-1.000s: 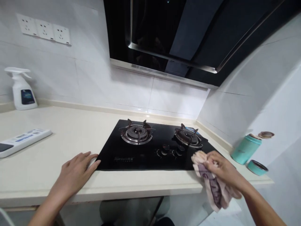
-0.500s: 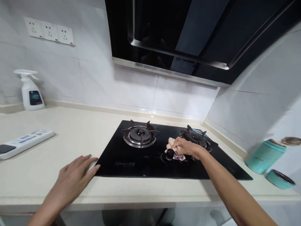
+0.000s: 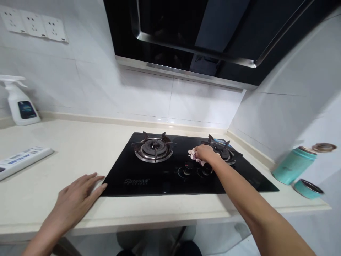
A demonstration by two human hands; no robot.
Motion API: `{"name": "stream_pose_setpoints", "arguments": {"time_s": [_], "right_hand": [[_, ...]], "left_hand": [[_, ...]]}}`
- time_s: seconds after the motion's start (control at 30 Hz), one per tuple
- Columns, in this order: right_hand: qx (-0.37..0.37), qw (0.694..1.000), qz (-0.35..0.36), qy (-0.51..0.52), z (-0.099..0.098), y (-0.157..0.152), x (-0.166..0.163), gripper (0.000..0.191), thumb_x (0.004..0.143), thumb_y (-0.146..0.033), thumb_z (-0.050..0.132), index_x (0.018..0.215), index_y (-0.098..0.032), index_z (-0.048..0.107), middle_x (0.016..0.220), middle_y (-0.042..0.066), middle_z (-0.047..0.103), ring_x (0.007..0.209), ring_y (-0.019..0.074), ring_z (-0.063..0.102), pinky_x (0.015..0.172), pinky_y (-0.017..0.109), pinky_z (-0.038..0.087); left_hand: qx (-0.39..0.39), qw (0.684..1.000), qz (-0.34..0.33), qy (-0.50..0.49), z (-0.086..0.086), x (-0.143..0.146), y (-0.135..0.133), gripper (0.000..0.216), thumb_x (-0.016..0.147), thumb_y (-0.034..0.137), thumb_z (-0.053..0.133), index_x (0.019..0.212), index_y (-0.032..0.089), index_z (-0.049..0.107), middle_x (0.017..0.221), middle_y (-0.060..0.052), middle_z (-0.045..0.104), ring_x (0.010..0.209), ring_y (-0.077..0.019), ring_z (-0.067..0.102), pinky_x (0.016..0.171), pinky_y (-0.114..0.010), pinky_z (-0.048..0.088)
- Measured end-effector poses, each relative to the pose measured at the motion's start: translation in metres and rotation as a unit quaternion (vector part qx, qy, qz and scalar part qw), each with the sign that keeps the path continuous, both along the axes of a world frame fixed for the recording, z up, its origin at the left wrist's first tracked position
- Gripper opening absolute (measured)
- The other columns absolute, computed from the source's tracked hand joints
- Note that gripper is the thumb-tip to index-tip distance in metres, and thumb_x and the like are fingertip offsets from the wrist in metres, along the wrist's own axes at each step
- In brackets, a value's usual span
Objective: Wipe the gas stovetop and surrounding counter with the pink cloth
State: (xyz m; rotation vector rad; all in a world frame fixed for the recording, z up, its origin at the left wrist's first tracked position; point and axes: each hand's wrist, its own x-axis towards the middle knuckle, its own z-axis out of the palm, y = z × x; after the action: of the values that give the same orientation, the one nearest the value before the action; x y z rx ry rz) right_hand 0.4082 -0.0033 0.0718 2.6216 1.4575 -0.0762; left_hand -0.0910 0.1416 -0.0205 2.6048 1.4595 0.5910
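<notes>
Moved back beside the right burner (image 3: 220, 151), right hand (image 3: 204, 153) squeezes what looks like a cloth (image 3: 192, 154); left hand (image 3: 77, 199) lies flat, fingers spread, on the table (image 3: 66, 156)

A count of what stands on and above the counter (image 3: 80, 149)

Two hands, left hand (image 3: 76, 197) and right hand (image 3: 204, 153); one cloth (image 3: 192, 155); one hob (image 3: 239, 177) with two burners, at 12 o'clock (image 3: 153, 149) and 1 o'clock (image 3: 220, 149), and two knobs (image 3: 188, 167) (image 3: 206, 169); one spray bottle (image 3: 18, 103); one power strip (image 3: 21, 160); three wall sockets (image 3: 34, 23); one teal flask (image 3: 291, 165); one teal cap (image 3: 309, 188); one extractor hood (image 3: 213, 32).
</notes>
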Motion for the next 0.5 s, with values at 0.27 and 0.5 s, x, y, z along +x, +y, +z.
{"name": "stream_pose_setpoints", "arguments": {"time_s": [0.27, 0.5], "right_hand": [[-0.043, 0.999, -0.001, 0.018, 0.019, -0.047, 0.003, 0.032, 0.099, -0.047, 0.065, 0.115, -0.02, 0.07, 0.119, 0.007, 0.071, 0.108, 0.0213, 0.068, 0.098, 0.044, 0.056], [-0.034, 0.999, -0.013, 0.004, 0.021, -0.094, -0.004, 0.022, 0.098, -0.029, 0.061, 0.115, -0.026, 0.076, 0.112, 0.008, 0.075, 0.104, 0.0236, 0.07, 0.088, 0.035, 0.052]], "left_hand": [[0.0, 1.0, -0.002, -0.005, 0.008, 0.004, -0.005, 0.06, 0.098, 0.063, 0.031, 0.135, 0.029, 0.063, 0.152, -0.007, 0.056, 0.147, -0.0304, 0.043, 0.117, -0.057, 0.037], [-0.002, 1.0, -0.01, -0.013, 0.011, 0.006, -0.007, 0.06, 0.098, 0.064, 0.033, 0.134, 0.028, 0.065, 0.151, -0.01, 0.056, 0.146, -0.031, 0.044, 0.118, -0.056, 0.035]]}}
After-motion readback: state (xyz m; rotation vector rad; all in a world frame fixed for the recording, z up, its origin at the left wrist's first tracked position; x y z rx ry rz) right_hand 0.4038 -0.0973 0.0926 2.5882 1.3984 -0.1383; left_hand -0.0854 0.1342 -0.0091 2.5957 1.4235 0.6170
